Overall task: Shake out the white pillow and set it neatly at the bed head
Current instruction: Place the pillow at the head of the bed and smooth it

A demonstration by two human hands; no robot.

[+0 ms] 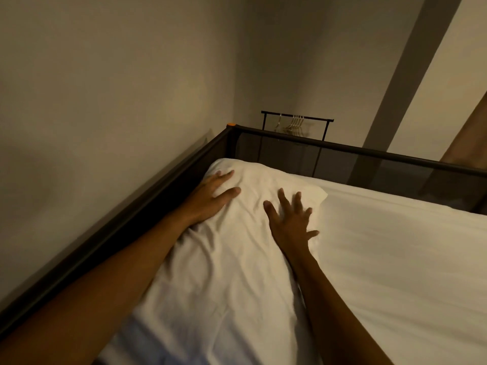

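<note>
Pillow (232,233), white and creased, lies on the white sheet (395,246) in the bed's far left corner, its left edge against the dark side rail (131,222) along the wall. Left hand (210,196) rests flat on its upper left part, fingers loosely spread, grip open and clasping nothing. Right hand (290,219) presses palm-down near its right edge, fingers splayed wide. Hangers (293,122) hang on a rack beyond the mesh end panel (369,167).

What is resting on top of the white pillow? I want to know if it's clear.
Both hands lie flat on the wrinkled white pillow: the left hand near the wall side, the right hand with fingers spread. Whatever lies beneath their palms is covered.
</note>
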